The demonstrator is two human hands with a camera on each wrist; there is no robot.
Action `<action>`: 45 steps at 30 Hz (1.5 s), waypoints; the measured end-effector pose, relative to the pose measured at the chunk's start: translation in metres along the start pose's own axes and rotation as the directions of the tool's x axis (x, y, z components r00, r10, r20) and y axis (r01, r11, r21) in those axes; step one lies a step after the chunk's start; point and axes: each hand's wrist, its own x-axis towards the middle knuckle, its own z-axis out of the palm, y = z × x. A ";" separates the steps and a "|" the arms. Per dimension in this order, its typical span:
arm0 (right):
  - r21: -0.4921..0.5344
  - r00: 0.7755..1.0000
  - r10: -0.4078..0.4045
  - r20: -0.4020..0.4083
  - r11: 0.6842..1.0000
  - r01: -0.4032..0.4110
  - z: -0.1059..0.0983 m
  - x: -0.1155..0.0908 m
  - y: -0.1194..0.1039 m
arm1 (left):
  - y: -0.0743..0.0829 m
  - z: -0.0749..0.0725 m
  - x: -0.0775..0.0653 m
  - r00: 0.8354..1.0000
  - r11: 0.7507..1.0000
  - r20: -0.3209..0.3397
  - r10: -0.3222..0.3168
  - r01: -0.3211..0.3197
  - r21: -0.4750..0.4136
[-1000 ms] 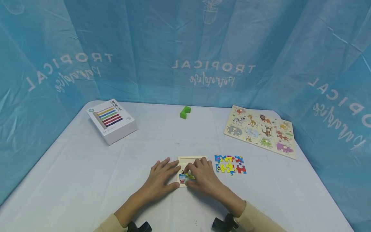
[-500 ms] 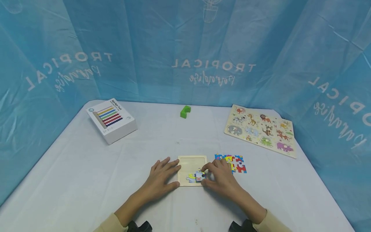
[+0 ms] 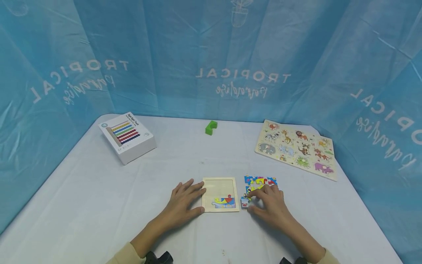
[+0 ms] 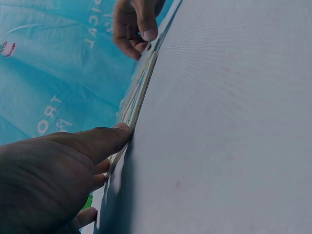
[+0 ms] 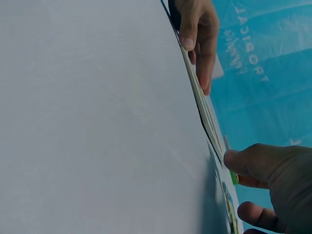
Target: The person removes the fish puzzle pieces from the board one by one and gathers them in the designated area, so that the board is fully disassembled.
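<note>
In the head view my left hand [image 3: 184, 201] lies with spread, mostly straight fingers, its fingertips at the left edge of a shallow wooden puzzle tray [image 3: 214, 185]. A few joined jigsaw pieces [image 3: 224, 202] lie in the tray's lower right part. Just past the tray's right edge, my right hand [image 3: 268, 205] pinches a light blue jigsaw piece [image 3: 244, 202] between thumb and finger. Under and behind that hand lie other colourful jigsaw pieces [image 3: 260, 180], partly hidden. In the right wrist view the held piece [image 5: 226, 142] shows only as a thin edge by the thumb.
A white box [image 3: 132, 137] with coloured rods pictured on it stands at the back left. Near the table's far edge is a green block [image 3: 211, 127]. An animal puzzle board [image 3: 295, 149] lies at the back right. Blue printed curtains [image 3: 211, 47] surround the white table [image 3: 99, 198].
My right hand has lifted the light blue jigsaw piece from the tray's lower left and carried it rightward, past the tray's right edge. My left hand has stayed in place.
</note>
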 end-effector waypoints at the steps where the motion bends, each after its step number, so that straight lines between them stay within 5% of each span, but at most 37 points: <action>1: -0.001 1.000 0.012 0.007 1.000 -0.012 -0.001 -0.001 0.002 | 0.000 0.000 0.000 1.000 1.000 0.001 -0.001 0.001 0.002; 30: -0.018 0.996 0.084 0.035 0.996 -0.083 -0.007 -0.011 0.013 | 0.003 -0.001 -0.001 1.000 1.000 0.001 -0.013 0.013 0.010; 45: 0.005 0.997 -0.076 -0.007 0.997 0.076 0.010 0.007 -0.016 | 0.003 -0.002 -0.001 1.000 1.000 0.004 -0.005 0.005 0.005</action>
